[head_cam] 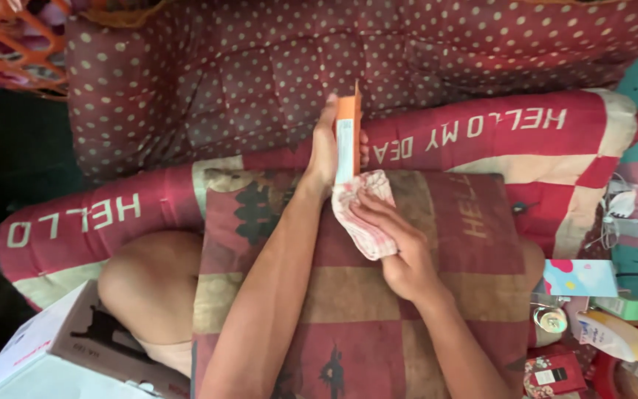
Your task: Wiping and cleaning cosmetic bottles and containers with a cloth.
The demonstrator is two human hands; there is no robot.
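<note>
just above the middle of the frame, your left hand holds a slim orange-and-white box upright, its long axis running almost straight up and down in the picture, with the narrow edge turned toward the camera. your left fingers are clasped around the box from its left side, the thumb side pressing its near face and fingertips just showing past its right edge. your right hand sits lower and to the right, toward the centre of the frame, and its fingers are closed on a bunched white cloth with red checks. the cloth lies directly below the box's lower end and touches it there, so the box stands up and slightly left of your right fingers, while the cloth fills the gap between the two hands. the left hand is the one on the box; the right hand reaches it only through the cloth. both forearms rise from the bottom edge across a red-and-tan patterned cushion on your lap, with a bare knee at lower left. behind, a long red bolster pillow crosses the frame, and a dotted maroon quilt fills the top. at the lower right edge sit small boxes and a yellow-capped tube, well apart from both hands; a cardboard carton shows at lower left.
</note>
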